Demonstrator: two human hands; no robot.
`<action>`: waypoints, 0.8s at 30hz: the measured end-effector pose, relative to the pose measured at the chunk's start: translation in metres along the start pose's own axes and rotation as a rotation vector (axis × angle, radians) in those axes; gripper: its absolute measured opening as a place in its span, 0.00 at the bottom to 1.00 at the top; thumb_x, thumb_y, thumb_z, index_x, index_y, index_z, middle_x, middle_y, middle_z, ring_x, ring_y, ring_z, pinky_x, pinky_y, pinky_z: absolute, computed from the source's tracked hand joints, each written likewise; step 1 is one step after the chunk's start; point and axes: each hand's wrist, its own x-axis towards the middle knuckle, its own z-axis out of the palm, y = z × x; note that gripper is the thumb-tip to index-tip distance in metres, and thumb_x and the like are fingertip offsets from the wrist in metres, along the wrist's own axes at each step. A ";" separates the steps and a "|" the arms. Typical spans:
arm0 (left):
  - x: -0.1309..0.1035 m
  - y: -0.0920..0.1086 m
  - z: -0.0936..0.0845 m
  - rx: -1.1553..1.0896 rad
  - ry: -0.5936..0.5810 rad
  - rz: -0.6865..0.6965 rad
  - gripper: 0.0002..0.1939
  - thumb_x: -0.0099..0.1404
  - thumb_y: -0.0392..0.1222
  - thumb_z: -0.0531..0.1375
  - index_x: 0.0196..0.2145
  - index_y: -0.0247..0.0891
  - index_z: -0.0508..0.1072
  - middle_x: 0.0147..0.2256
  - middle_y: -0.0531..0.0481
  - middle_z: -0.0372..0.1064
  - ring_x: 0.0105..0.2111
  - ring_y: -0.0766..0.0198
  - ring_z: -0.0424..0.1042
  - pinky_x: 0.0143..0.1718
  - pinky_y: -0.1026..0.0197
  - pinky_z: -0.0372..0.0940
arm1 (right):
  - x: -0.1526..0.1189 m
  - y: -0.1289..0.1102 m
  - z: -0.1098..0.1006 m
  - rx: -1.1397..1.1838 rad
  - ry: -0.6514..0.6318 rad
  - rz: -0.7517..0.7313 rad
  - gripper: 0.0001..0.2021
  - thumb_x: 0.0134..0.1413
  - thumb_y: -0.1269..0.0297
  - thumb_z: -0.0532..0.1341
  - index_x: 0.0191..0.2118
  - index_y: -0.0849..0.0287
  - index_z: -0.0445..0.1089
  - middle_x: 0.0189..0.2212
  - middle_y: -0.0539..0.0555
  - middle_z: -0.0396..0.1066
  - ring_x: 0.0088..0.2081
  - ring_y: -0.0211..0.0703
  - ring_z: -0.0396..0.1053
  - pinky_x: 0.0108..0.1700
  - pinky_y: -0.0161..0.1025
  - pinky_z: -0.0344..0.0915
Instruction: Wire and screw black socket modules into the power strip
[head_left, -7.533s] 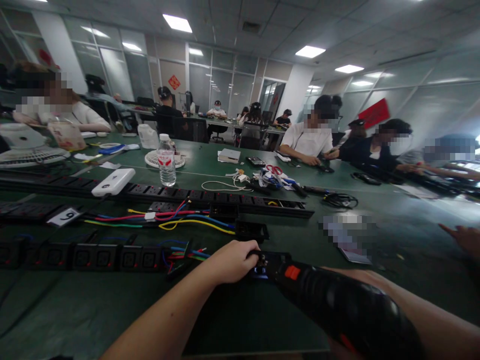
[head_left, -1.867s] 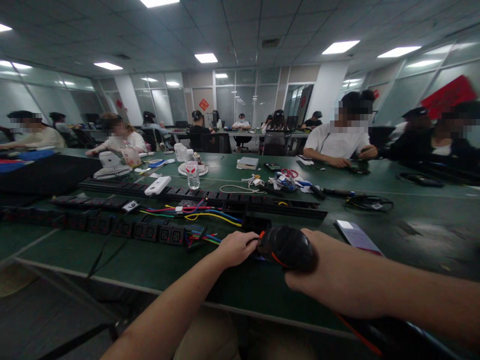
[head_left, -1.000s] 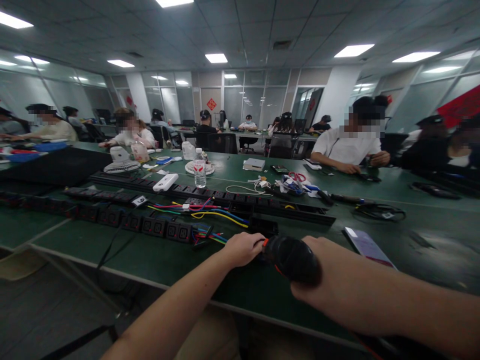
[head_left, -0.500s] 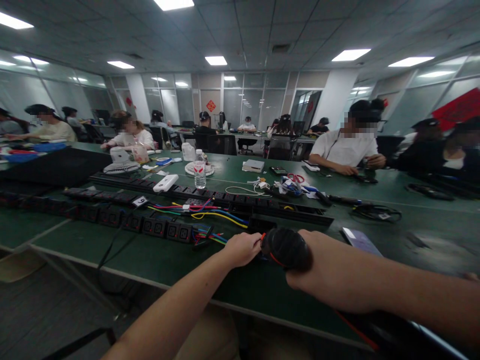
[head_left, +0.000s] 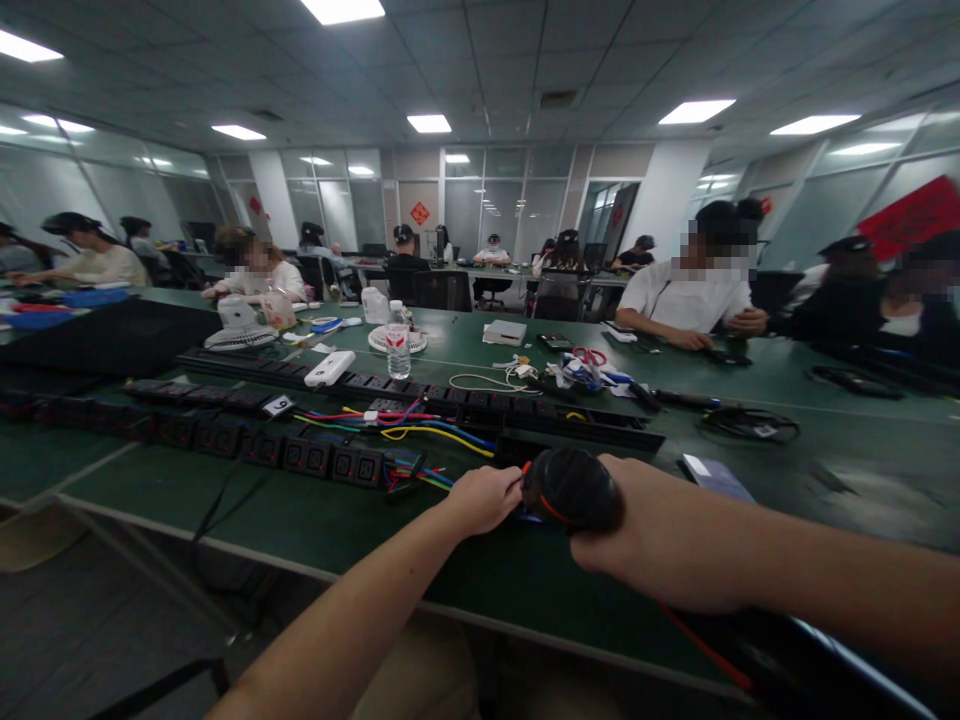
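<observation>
My right hand is wrapped round a black-and-orange handheld power tool. The rounded rear end of that tool faces me, and its front is hidden. Just left of it, my left hand is closed in a pinch, fingertips close to the tool's side; whatever sits between them is out of sight. Beyond the left hand, several coloured wires come out of the end of a black socket strip. Longer red, blue and yellow wires lie behind, beside an open black strip housing.
A water bottle, a white fan and a white device stand beyond the strips. Red-handled scissors, a coiled black cable and a flat phone-like item lie rightward. A co-worker sits across the green table.
The view has shifted very slightly. Both hands and the tool keep almost the same place and hold.
</observation>
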 end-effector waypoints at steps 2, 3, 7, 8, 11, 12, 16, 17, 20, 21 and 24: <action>0.000 0.000 -0.001 0.008 -0.014 -0.003 0.17 0.73 0.44 0.48 0.51 0.39 0.71 0.46 0.42 0.75 0.47 0.53 0.75 0.51 0.52 0.68 | 0.001 0.001 0.000 0.000 -0.014 0.011 0.12 0.42 0.76 0.62 0.35 0.59 0.75 0.31 0.54 0.76 0.35 0.46 0.74 0.38 0.37 0.66; 0.000 0.000 -0.001 0.012 -0.020 -0.004 0.17 0.73 0.44 0.48 0.52 0.39 0.70 0.46 0.42 0.75 0.47 0.53 0.75 0.51 0.52 0.68 | 0.001 0.002 0.000 -0.005 -0.020 0.017 0.10 0.42 0.76 0.62 0.34 0.59 0.75 0.31 0.54 0.76 0.34 0.46 0.74 0.38 0.36 0.66; 0.001 0.001 -0.001 0.024 -0.027 -0.004 0.19 0.74 0.45 0.46 0.54 0.40 0.70 0.46 0.42 0.75 0.47 0.52 0.75 0.50 0.51 0.69 | 0.001 0.003 0.000 -0.044 -0.027 0.039 0.09 0.43 0.74 0.62 0.34 0.59 0.75 0.30 0.54 0.76 0.33 0.46 0.73 0.35 0.36 0.65; 0.001 0.001 -0.001 0.025 -0.026 -0.006 0.19 0.75 0.46 0.45 0.55 0.40 0.70 0.46 0.42 0.75 0.46 0.52 0.75 0.49 0.51 0.69 | 0.001 0.003 -0.001 -0.048 -0.032 0.045 0.11 0.44 0.74 0.62 0.36 0.59 0.75 0.30 0.54 0.76 0.33 0.46 0.73 0.34 0.36 0.65; 0.000 0.001 -0.001 0.022 -0.022 -0.016 0.20 0.75 0.46 0.45 0.54 0.41 0.70 0.46 0.43 0.75 0.46 0.53 0.75 0.48 0.52 0.69 | 0.001 0.003 -0.001 -0.052 -0.045 0.056 0.14 0.45 0.74 0.61 0.40 0.59 0.75 0.31 0.54 0.76 0.34 0.47 0.73 0.35 0.37 0.65; 0.000 0.002 -0.002 0.020 -0.021 -0.021 0.20 0.75 0.47 0.45 0.54 0.41 0.70 0.46 0.43 0.75 0.45 0.53 0.76 0.48 0.53 0.69 | 0.001 0.002 -0.001 -0.054 -0.049 0.056 0.14 0.45 0.74 0.61 0.40 0.59 0.75 0.32 0.55 0.76 0.34 0.47 0.73 0.35 0.37 0.65; 0.000 0.003 -0.003 0.009 -0.016 -0.041 0.20 0.75 0.47 0.45 0.53 0.41 0.72 0.45 0.42 0.76 0.45 0.54 0.76 0.47 0.55 0.69 | 0.002 0.003 -0.001 -0.071 -0.051 0.064 0.13 0.46 0.74 0.61 0.40 0.60 0.75 0.32 0.55 0.76 0.35 0.48 0.74 0.36 0.38 0.65; 0.000 0.003 -0.004 0.005 -0.015 -0.042 0.20 0.75 0.47 0.45 0.53 0.41 0.72 0.45 0.42 0.76 0.45 0.54 0.76 0.47 0.55 0.69 | 0.002 0.003 -0.001 -0.074 -0.050 0.070 0.13 0.46 0.74 0.61 0.40 0.60 0.75 0.32 0.55 0.76 0.34 0.48 0.74 0.35 0.38 0.65; 0.000 0.003 -0.004 -0.003 -0.013 -0.035 0.19 0.75 0.47 0.46 0.52 0.41 0.72 0.45 0.43 0.76 0.45 0.54 0.76 0.47 0.55 0.69 | 0.001 0.003 -0.002 -0.074 -0.053 0.079 0.12 0.46 0.74 0.61 0.39 0.60 0.75 0.32 0.55 0.76 0.35 0.48 0.74 0.35 0.38 0.65; 0.000 0.003 -0.004 -0.005 -0.011 -0.031 0.19 0.74 0.46 0.46 0.52 0.41 0.72 0.45 0.43 0.76 0.45 0.53 0.76 0.47 0.55 0.69 | 0.001 0.002 -0.002 -0.067 -0.052 0.078 0.13 0.46 0.74 0.61 0.40 0.59 0.75 0.32 0.55 0.76 0.35 0.48 0.74 0.35 0.38 0.65; 0.000 0.002 -0.003 -0.010 -0.003 -0.025 0.19 0.74 0.45 0.47 0.52 0.39 0.72 0.45 0.42 0.76 0.45 0.52 0.75 0.48 0.54 0.69 | 0.001 0.002 -0.001 -0.034 -0.053 0.059 0.14 0.45 0.75 0.61 0.40 0.59 0.76 0.32 0.54 0.76 0.35 0.47 0.74 0.36 0.38 0.65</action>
